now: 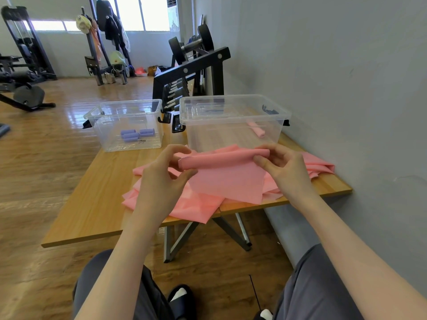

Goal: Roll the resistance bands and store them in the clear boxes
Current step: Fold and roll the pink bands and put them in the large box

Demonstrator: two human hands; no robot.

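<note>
Left hand (166,172): curled around the left end of the pink roll (221,159), thumb below, fingers arched over the top; holding the band.
Right hand (279,167): pinching the right end of the same roll between thumb and fingertips; holding the band.
Pink roll: only a few turns wound, raised just above the table (97,204), between the two hands; flat unrolled tail (228,183) hanging from it toward the near edge.
Loose pink bands (184,206): heaped under and around the tail, one corner draped over the near table edge.
Right clear box (233,121): behind the heap, open, one finished pink roll (256,130) at the bottom.
Left clear box (126,125): further left, open, several purple rolls (136,134) inside.
Progress estimate: rolling of this band at an early stage; most of the pink heap not yet rolled.
Risk, coning: uneven feed between the two ends, likely to yield a skewed roll wider at one side.
Risk, unwinding: thin slick material; any slackening of either pinch likely to let the turns spring open.
Risk, snagging: tail resting on the heap; neighbouring bands liable to be dragged into the roll or off the table edge.
Risk, misfiling: colours apparently sorted by box; pink belongs on the right.
</note>
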